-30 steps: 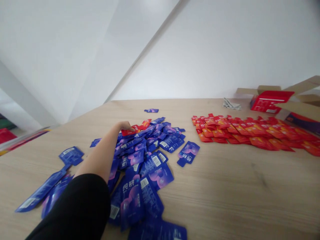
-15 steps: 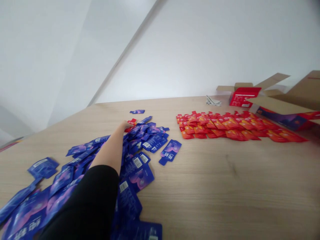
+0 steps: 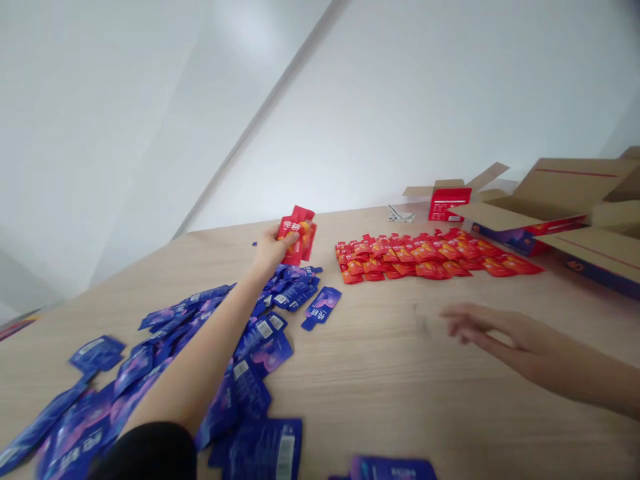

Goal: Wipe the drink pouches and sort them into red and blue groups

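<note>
My left hand is closed around a few red sachets, raised above the far end of a heap of blue sachets. One blue sachet lies apart, just right of that heap. To the right, rows of overlapping red sachets cover a strip of the wooden table. My right hand hovers over the table in front of those rows. Its fingers are stretched out, somewhat blurred, and hold nothing.
Open cardboard boxes with raised flaps stand at the far right. Behind the red rows are a small red box and a folded paper. A white wall bounds the table's back. Another blue sachet lies at the near edge of view.
My left hand has lifted the red sachets up from beside the blue heap and moved right. My right hand has come into view from the right. The view has shifted slightly right.
</note>
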Tool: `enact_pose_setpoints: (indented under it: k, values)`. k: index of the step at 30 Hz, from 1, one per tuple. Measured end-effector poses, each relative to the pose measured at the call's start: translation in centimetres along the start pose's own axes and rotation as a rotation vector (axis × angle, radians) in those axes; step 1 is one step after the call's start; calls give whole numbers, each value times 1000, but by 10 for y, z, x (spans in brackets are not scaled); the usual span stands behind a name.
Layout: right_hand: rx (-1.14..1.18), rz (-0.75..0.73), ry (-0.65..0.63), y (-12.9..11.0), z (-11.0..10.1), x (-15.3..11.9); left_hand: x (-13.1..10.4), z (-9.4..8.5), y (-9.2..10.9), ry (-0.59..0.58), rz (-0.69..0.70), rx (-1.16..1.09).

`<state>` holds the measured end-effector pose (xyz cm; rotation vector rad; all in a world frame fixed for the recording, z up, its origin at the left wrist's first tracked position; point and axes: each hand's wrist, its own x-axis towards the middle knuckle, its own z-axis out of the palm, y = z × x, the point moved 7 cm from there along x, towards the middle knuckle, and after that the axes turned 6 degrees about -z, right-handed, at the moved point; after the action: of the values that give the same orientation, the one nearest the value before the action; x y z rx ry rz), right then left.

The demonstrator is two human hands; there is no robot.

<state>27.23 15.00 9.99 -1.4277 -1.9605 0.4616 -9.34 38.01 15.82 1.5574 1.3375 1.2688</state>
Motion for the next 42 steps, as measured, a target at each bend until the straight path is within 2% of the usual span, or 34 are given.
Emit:
enact_pose_setpoints:
  k: [1, 3, 5, 8, 10, 13, 15, 19, 22, 24, 26, 28, 31, 35, 37, 39, 41, 42]
  values:
    - [115, -1, -59, -15, 11, 16, -24, 21, 12, -62, 21, -65]
    - [319, -17, -17, -45, 23, 47, -74, 63, 29, -188, 36, -167]
    - [523, -4, 4, -63, 35, 67, -122, 97, 38, -308, 26, -297]
    - [680, -11, 20, -67, 43, 72, -172, 125, 44, -476, -67, -582]
    - [702, -23, 83, -60, 34, 61, -184, 128, 39, -467, -162, -701]
    - [762, -26, 227, -47, 6, 40, -190, 126, 26, -365, -265, -770]
    - [815, -22, 238, -45, -5, 29, -197, 133, 21, -354, -291, -777]
    - [714, -45, 81, -62, 11, 16, -224, 163, 26, -472, -307, -865]
    - [630, -83, 175, -70, 20, 6, -246, 179, 37, -687, -373, -931]
    - [575, -84, 233, -69, 20, 0, -258, 181, 41, -848, -415, -879]
    - [516, -76, 192, -66, 20, -2, -265, 179, 40, -929, -408, -792]
    - [474, -73, 141, -60, 18, -1, -265, 176, 35, -899, -373, -738]
    - [546, -97, 158, -53, 14, 1, -260, 180, 21, -801, -328, -696]
    - [714, -57, 2, -46, 39, 6, -255, 196, 4, -765, -297, -464]
    - [702, 41, 50, -27, 47, 12, -252, 194, 4, -767, -253, -272]
    - [691, 146, 199, 3, 43, 25, -247, 175, 9, -725, -142, -51]
    - [681, 221, 325, 38, 30, 48, -245, 140, 11, -648, -39, 178]
    - [676, 247, 367, 56, 22, 64, -247, 121, 6, -637, -40, 283]
